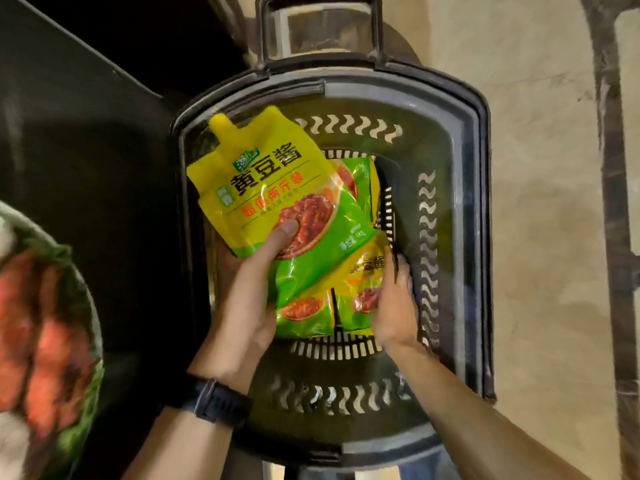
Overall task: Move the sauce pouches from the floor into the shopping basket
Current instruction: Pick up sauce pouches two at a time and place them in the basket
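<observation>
A dark plastic shopping basket [460, 216] stands on the floor below me. My left hand [249, 306] grips a yellow and green sauce pouch [273, 181] by its lower edge, thumb on the front, holding it tilted over the basket's left side. Several more sauce pouches [349, 306] of the same kind lie on the basket's bottom. My right hand [394, 306] reaches inside the basket and rests on the right-hand pouch there, its fingers partly hidden by the pouches.
The basket's handle [322, 32] sticks out at the far end. A black surface [86, 168] runs along the left, with a picture of red food [41, 341] at the lower left. Beige stone floor [540, 202] lies to the right, crossed by a dark bar [609, 168].
</observation>
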Available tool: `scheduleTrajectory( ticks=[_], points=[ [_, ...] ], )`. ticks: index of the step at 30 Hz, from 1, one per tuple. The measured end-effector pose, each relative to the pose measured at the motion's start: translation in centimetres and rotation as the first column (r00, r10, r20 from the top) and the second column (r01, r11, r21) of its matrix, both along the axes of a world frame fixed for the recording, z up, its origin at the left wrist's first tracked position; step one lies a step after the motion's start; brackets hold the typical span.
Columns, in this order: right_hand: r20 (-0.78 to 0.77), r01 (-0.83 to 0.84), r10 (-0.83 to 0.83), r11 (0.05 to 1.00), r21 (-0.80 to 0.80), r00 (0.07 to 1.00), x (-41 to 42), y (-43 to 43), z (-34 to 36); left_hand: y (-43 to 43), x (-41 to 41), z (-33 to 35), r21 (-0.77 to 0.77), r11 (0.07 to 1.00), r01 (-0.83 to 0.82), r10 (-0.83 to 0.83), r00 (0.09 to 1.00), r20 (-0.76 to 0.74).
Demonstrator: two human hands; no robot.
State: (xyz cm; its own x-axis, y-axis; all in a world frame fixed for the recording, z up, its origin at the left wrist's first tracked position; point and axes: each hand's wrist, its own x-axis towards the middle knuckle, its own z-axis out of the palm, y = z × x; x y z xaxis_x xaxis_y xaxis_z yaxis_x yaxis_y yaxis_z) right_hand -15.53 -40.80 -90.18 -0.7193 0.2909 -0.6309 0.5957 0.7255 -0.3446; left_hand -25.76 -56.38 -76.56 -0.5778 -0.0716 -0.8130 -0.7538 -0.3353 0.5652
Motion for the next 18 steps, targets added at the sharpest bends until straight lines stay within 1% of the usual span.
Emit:
scheduleTrajectory(
  ticks=[2,4,6,9,11,12,13,14,15,16,17,18],
  points=[
    [-0.055,-0.237,0.24,0.969,0.068,0.969,0.2,-0.2,-1.2,0.7,0.3,-2.2,0.024,0.999,-0.034,0.033,0.999,0.041],
    [-0.04,-0.415,0.421,0.904,0.103,0.906,0.5,-0.4,-3.6,1.7,0.6,-4.5,0.014,0.997,-0.071,0.071,0.996,0.048],
    [0.0,-0.493,0.497,0.86,0.129,0.868,1.1,-0.6,-5.5,2.9,0.8,-6.8,0.026,0.992,-0.122,0.121,0.992,0.044],
    [0.005,-0.462,0.467,0.875,0.145,0.884,2.8,-1.2,-7.0,4.7,0.6,-10.4,0.02,0.977,-0.214,0.214,0.977,0.022],
    [-0.004,-0.447,0.454,0.879,0.168,0.891,3.7,-1.7,-6.8,6.0,-0.1,-12.5,-0.069,0.949,-0.308,0.309,0.951,0.006],
    [0.01,-0.433,0.437,0.886,0.165,0.899,3.9,-1.9,-6.6,6.7,-0.6,-13.1,-0.145,0.927,-0.346,0.35,0.937,-0.001],
    [0.004,-0.427,0.433,0.887,0.173,0.901,4.1,-1.9,-6.9,7.5,-1.1,-14.0,-0.19,0.912,-0.364,0.37,0.929,-0.005],
    [-0.026,-0.41,0.419,0.899,0.154,0.908,4.2,-1.8,-6.9,8.6,-1.6,-14.5,-0.196,0.911,-0.362,0.37,0.929,0.003],
    [-0.037,-0.414,0.42,0.903,0.112,0.907,4.2,-1.6,-7.3,10.0,-2.0,-14.9,-0.182,0.916,-0.356,0.371,0.927,0.051],
    [-0.054,-0.354,0.353,0.935,-0.023,0.934,4.1,-1.6,-7.5,11.3,-2.5,-15.4,-0.163,0.913,-0.374,0.393,0.914,0.102],
    [-0.067,-0.221,0.211,0.948,-0.228,0.975,3.2,-1.4,-6.7,12.6,-2.9,-15.5,-0.14,0.903,-0.406,0.425,0.893,0.151],
    [-0.12,-0.108,0.068,0.923,-0.37,0.99,2.5,-1.2,-5.8,13.5,-3.5,-15.7,-0.088,0.883,-0.46,0.469,0.864,0.185]
  ],
)
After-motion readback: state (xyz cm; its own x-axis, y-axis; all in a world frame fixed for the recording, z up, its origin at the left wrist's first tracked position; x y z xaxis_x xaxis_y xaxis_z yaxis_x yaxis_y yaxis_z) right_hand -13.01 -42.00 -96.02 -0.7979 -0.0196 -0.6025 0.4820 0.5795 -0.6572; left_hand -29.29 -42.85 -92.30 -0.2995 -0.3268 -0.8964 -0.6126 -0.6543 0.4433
